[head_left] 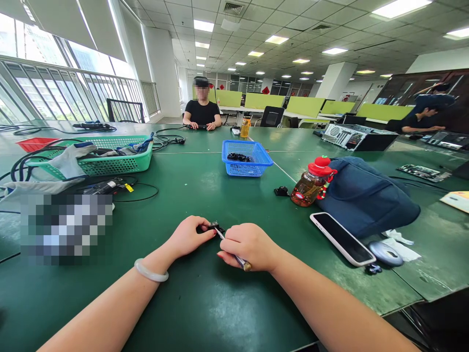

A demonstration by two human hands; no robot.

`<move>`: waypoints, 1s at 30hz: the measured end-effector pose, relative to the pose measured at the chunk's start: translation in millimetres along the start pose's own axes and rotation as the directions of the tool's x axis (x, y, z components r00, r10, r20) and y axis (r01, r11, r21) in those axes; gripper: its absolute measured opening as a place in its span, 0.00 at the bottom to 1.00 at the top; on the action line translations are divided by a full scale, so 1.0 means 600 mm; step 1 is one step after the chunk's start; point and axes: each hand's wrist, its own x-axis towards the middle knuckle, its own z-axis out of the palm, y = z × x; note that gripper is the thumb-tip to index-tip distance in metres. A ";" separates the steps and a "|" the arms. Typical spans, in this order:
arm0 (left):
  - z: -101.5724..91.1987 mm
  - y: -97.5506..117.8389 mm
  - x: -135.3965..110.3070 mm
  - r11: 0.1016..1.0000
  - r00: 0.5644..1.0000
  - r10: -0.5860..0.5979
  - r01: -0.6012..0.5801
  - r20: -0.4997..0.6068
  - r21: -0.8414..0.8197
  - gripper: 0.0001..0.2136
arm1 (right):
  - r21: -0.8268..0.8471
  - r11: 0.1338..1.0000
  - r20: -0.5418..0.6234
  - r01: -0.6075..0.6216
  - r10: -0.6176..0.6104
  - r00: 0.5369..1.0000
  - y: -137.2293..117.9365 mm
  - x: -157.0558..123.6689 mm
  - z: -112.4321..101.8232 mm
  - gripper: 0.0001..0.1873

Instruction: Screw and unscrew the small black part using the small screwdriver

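Note:
My left hand [188,237] is closed, with thumb and fingertips pinching a small black part [213,226] low over the green table [176,298]. Short metal prongs stick up from this part; its exact kind is too small to tell. My right hand [249,247] wraps around a slim silver screwdriver [242,262] with a brassy butt end. The tool slants away from me, its tip at the black part beside my left thumb. My fingers cover most of the shaft.
Ahead stands a blue basket [247,170] with black pieces inside. A green basket [110,168] with gloves and cables is left. On the right are a bottle [306,188], a navy bag [366,200], a phone [342,238] and a mouse [385,253]. A person [202,112] sits opposite.

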 end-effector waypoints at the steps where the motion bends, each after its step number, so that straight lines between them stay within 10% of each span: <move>1: 0.000 0.000 0.000 1.000 1.000 -0.004 0.004 -0.001 -0.001 0.16 | -0.009 1.000 0.011 0.002 -0.002 1.000 0.000 0.000 0.000 0.19; 30: 0.001 0.011 -0.003 0.999 0.999 -0.038 0.037 0.006 0.027 0.15 | -0.080 0.996 -0.043 -0.027 0.023 0.999 0.003 -0.001 0.031 0.21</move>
